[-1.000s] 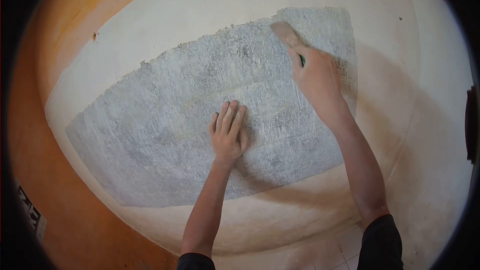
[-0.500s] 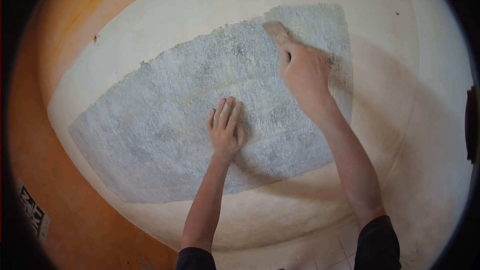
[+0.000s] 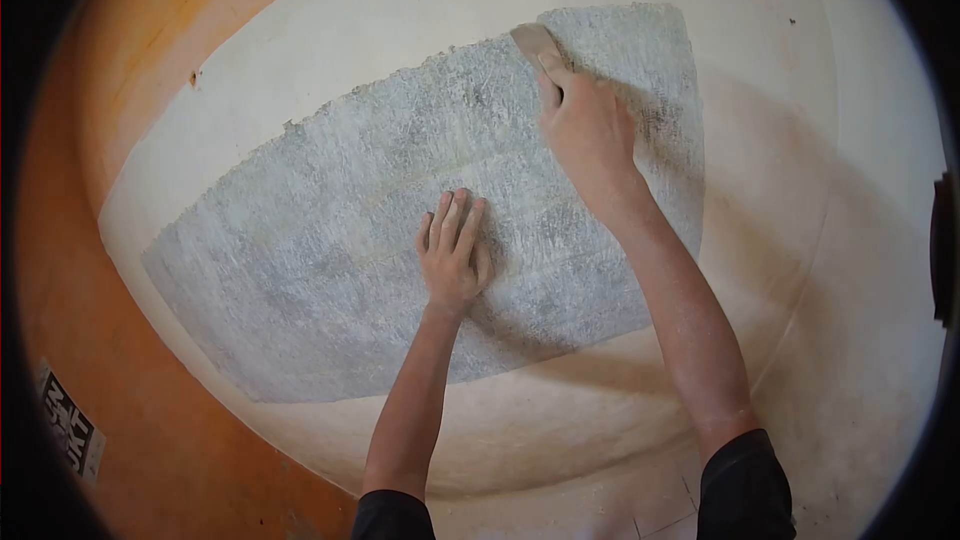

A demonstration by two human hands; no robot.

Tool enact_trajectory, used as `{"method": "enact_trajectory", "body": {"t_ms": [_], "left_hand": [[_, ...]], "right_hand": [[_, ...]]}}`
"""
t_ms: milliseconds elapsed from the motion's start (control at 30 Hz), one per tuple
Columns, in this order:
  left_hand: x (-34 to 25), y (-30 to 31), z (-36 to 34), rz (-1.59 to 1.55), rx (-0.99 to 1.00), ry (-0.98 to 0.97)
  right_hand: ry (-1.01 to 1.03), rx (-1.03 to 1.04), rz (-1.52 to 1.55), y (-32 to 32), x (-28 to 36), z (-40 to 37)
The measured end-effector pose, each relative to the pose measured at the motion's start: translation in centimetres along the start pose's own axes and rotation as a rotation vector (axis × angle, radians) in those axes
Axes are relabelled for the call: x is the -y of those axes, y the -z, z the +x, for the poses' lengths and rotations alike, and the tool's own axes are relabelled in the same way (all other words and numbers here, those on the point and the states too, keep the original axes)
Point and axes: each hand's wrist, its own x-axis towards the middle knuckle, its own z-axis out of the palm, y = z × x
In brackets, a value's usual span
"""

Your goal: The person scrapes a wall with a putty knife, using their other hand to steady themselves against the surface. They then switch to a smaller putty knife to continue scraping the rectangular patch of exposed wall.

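Observation:
My right hand (image 3: 590, 130) is wrapped round a flat scraper (image 3: 535, 40), whose blade lies at the top edge of the rough grey patch (image 3: 400, 160). A smooth off-white wall surface (image 3: 330, 30) surrounds this patch. Lower and left of the scraper, my left hand (image 3: 456, 252) rests on the grey area with its fingers stretched upward, holding nothing. Its thumb is out to the right.
Orange wall (image 3: 130, 370) borders the white surface on the left, with a black-and-white printed label (image 3: 72, 422) low down. A dark object (image 3: 942, 250) shows at the right edge. Tile lines (image 3: 665, 520) appear at the bottom.
My right hand and the scraper have moved a little left and slightly up along the patch's top edge. My left hand has stayed nearly in place.

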Motion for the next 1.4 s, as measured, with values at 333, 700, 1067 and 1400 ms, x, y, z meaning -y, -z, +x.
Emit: {"method": "enact_trajectory", "body": {"t_ms": [333, 700, 1067, 1400], "left_hand": [[0.3, 0.2, -0.1, -0.059, 0.033, 0.013], [0.6, 0.1, -0.4, -0.028, 0.025, -0.002], [0.6, -0.1, -0.3, -0.065, 0.024, 0.009], [0.1, 0.1, -0.5, 0.009, 0.027, -0.003]], "right_hand": [[-0.042, 0.033, -0.021, 0.9, 1.3, 0.3], [-0.013, -0.031, 0.017, -1.0, -0.4, 0.1], [-0.026, -0.045, 0.049, -0.8, -0.7, 1.2], [-0.013, -0.013, 0.033, 0.7, -1.5, 1.2]]}}
